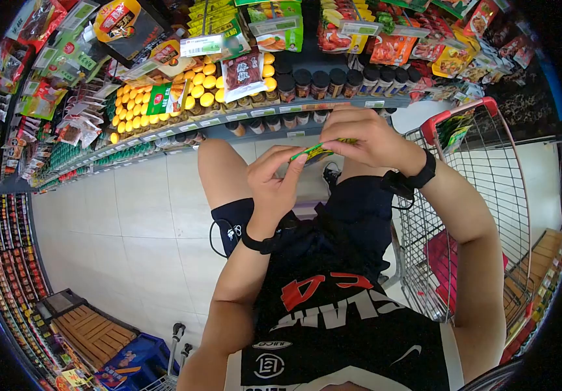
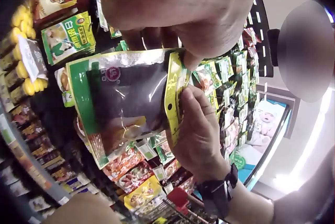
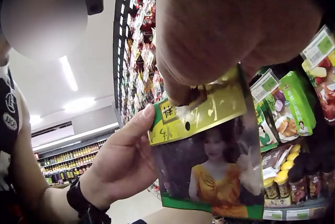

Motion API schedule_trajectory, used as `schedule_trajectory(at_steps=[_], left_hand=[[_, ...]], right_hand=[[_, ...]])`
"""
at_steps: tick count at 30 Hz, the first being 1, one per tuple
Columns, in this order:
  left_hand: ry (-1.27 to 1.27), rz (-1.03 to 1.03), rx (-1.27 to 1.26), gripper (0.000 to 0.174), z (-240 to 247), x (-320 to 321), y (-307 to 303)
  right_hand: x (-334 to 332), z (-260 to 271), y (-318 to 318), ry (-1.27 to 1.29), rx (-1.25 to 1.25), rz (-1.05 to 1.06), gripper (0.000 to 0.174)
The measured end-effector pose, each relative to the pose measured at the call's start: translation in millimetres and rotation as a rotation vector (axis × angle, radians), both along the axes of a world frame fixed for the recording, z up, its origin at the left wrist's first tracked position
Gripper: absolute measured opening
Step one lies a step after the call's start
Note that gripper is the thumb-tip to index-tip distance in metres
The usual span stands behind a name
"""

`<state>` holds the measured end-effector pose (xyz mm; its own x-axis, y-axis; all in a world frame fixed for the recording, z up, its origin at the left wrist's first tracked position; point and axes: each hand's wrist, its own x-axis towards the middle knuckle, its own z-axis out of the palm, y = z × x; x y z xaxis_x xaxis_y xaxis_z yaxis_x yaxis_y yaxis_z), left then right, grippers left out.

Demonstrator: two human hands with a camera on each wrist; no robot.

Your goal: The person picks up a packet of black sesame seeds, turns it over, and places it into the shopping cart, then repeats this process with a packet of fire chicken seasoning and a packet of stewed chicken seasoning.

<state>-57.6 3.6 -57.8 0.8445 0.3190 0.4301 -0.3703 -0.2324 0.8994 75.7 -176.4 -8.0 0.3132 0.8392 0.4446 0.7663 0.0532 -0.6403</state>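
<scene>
A flat plastic seasoning packet is held up in front of the lap, between both hands. It has a yellow header with a hang hole, green edges and a dark glossy body. A person in an orange top is printed on the face of the packet. My left hand pinches the header's left end between thumb and fingers. At the opposite end, my right hand grips the top edge. In the left wrist view, the right thumb lies along the yellow header, and the right hand wears a black wrist strap.
Ahead stands a shelf with yellow-capped jars, dark-lidded jars and hanging packets. A wire shopping cart with a red handle is close on the right. Another cart stands at the lower left on the tiled floor.
</scene>
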Motion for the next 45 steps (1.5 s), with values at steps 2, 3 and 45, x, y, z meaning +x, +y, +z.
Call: schedule_trajectory(at_steps=[2,3,45], left_hand=[[-0.018,0.012,0.01,0.011,2,-1,-2],[0.005,0.015,-0.033,0.011,1,-2,-1],[0.139,0.146,-0.405,0.018,-44,-5,14]], right_hand=[[0,3,-1,0.007,-0.011,-0.007,0.015],[1,3,-1,0.011,-0.017,-0.01,0.016],[3,-3,-8,0.311,-0.001,-0.026,0.012]])
